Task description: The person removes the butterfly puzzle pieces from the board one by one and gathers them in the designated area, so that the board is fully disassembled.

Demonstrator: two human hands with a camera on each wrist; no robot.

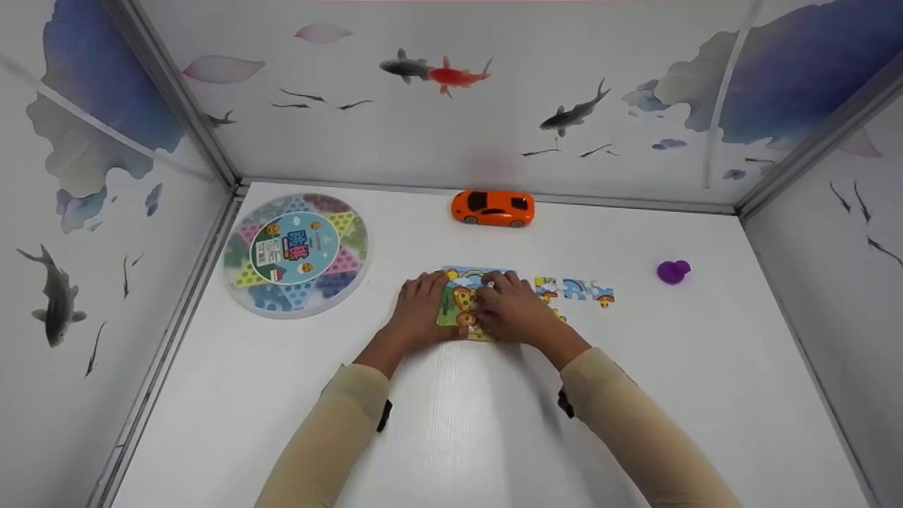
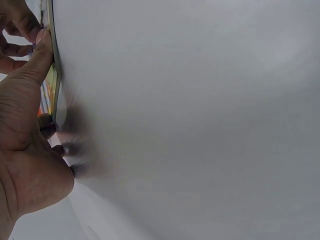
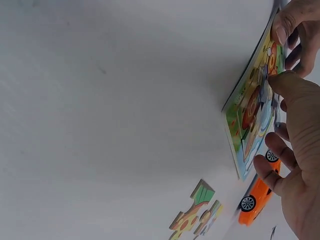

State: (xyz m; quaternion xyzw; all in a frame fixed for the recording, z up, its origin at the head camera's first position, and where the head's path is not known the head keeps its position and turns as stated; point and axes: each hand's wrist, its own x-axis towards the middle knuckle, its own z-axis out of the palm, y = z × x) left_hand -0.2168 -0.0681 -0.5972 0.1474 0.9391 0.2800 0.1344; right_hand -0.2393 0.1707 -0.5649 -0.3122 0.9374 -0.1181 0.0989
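Observation:
A colourful cartoon jigsaw puzzle (image 1: 449,312) in a flat tray lies on the white table in front of the person. The left hand (image 1: 417,314) grips its left side, with the thumb (image 2: 41,60) along the near edge and the fingers around the far left. Over the puzzle's right half is the right hand (image 1: 518,310), its thumb (image 3: 289,82) and bent fingers pinching a puzzle piece at the picture's surface; the piece is mostly hidden by the fingers. Several loose puzzle pieces (image 1: 575,288) lie just right of the tray, partly behind the right hand.
A round Chinese checkers set (image 1: 296,248) in a clear case lies at the left. At the back stands an orange toy car (image 1: 492,208). A small purple toy (image 1: 673,271) sits at the right. Walls printed with fish (image 1: 458,74) enclose the table's back and sides.

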